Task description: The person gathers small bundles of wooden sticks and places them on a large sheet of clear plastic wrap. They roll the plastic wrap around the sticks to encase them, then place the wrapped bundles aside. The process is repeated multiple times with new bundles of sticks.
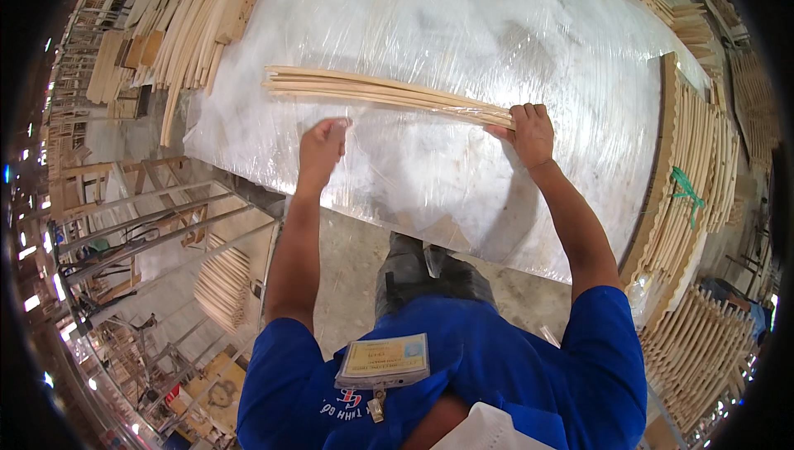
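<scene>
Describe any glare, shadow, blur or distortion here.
Head view: glare streaks the plastic film; a soft shadow lies beside the right forearm; the left hand looks slightly blurred; fisheye distortion bends outer edges, and the corners are black.

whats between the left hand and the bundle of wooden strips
In the head view, only a narrow stretch of pale, film-covered tabletop shows between the left hand and the bundle of wooden strips; no other wood lies there.

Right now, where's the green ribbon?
In the head view, the green ribbon is far right, on stacked sticks at the right end of the table.
</scene>
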